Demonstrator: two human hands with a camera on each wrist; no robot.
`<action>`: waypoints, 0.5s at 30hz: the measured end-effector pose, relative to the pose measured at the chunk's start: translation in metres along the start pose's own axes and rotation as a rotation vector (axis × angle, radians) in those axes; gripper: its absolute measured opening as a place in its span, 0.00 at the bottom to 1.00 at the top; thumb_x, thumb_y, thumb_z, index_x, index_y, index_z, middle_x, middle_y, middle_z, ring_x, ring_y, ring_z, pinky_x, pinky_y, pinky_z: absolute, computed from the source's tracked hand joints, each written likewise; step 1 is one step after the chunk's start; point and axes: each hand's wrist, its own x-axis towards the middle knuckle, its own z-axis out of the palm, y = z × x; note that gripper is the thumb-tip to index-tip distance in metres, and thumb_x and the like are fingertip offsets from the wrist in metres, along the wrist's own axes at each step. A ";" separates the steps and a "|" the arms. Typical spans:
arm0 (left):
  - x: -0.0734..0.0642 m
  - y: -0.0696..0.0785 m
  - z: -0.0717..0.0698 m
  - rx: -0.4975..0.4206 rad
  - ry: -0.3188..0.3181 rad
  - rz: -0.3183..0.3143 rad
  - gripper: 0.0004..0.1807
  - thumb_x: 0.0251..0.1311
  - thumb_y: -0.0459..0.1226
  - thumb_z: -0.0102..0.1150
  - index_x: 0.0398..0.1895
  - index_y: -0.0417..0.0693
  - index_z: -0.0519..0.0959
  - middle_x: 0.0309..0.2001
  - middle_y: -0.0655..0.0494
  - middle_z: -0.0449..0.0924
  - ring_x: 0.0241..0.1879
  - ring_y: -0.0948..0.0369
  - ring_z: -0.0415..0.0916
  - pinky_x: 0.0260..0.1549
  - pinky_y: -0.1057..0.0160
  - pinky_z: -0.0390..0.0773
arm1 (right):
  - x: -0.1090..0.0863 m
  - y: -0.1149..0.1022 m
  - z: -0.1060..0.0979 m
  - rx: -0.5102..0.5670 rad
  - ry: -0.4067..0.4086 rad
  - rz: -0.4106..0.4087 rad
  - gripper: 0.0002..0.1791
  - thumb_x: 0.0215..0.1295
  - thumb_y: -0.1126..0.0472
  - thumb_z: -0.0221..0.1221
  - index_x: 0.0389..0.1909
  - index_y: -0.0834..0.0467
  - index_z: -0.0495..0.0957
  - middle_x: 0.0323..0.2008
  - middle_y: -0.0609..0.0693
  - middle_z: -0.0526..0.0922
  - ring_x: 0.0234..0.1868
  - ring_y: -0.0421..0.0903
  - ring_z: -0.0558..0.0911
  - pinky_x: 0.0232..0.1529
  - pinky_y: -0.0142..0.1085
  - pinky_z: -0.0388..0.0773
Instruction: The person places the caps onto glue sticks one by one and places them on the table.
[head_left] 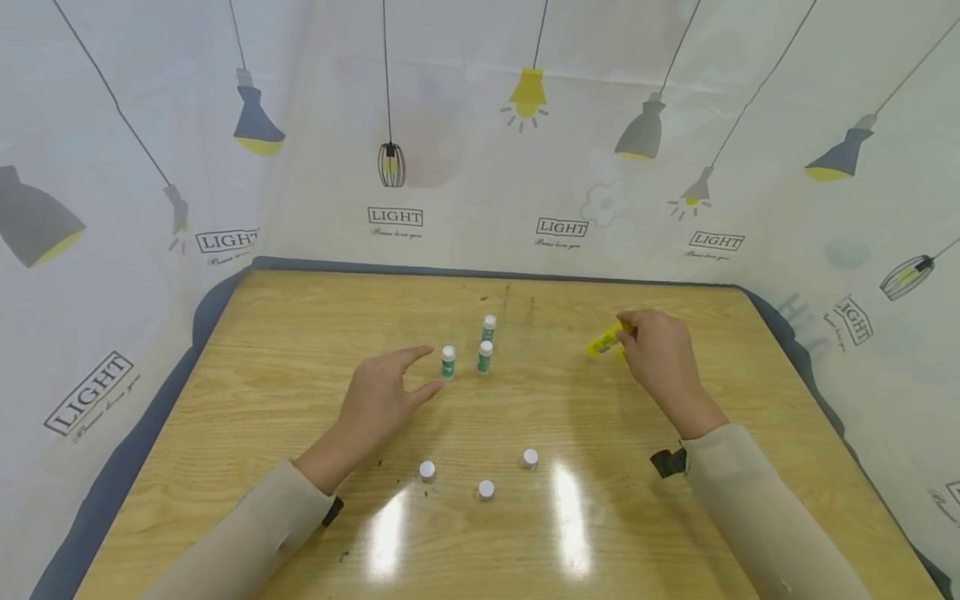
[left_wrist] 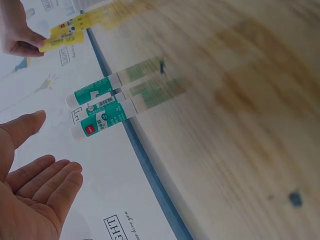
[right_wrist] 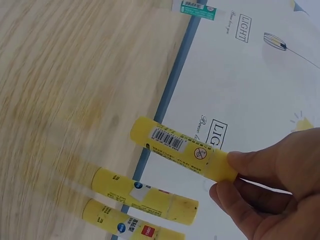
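My right hand (head_left: 663,354) pinches a yellow glue stick (right_wrist: 180,150) at its top end between thumb and fingers, with the stick tilted. Two more yellow glue sticks (right_wrist: 145,195) stand on the table beside it, mostly hidden behind the hand in the head view. Three green glue sticks with white caps stand upright near the middle: one on the left (head_left: 447,363), one close by on the right (head_left: 485,358) and one behind (head_left: 489,327). Thumb and fingers spread apart, my left hand (head_left: 378,396) is at the left green stick and holds nothing.
Three small white round pieces sit toward the front of the wooden table (head_left: 300,333): a left one (head_left: 427,471), a middle one (head_left: 486,490) and a right one (head_left: 530,457). A white lamp-printed sheet (head_left: 465,167) rises behind the table and along its sides.
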 end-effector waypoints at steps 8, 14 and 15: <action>0.002 0.000 0.001 -0.009 -0.008 -0.006 0.29 0.58 0.52 0.72 0.59 0.48 0.82 0.54 0.48 0.86 0.37 0.56 0.86 0.46 0.50 0.87 | 0.002 0.005 0.004 -0.086 -0.045 0.003 0.15 0.68 0.69 0.62 0.54 0.70 0.81 0.48 0.67 0.85 0.48 0.63 0.84 0.48 0.57 0.83; 0.003 0.000 0.001 -0.004 -0.008 -0.004 0.28 0.58 0.51 0.73 0.59 0.47 0.82 0.53 0.48 0.86 0.19 0.65 0.72 0.38 0.57 0.87 | 0.003 0.007 0.006 -0.141 -0.061 -0.012 0.14 0.68 0.70 0.61 0.53 0.71 0.81 0.47 0.68 0.85 0.47 0.63 0.83 0.48 0.56 0.83; 0.003 0.000 0.001 -0.006 -0.011 -0.008 0.29 0.58 0.51 0.73 0.59 0.47 0.82 0.53 0.47 0.86 0.20 0.64 0.73 0.38 0.57 0.87 | 0.004 0.007 0.006 -0.149 -0.064 -0.013 0.14 0.68 0.70 0.61 0.53 0.71 0.81 0.46 0.68 0.85 0.47 0.63 0.83 0.48 0.55 0.83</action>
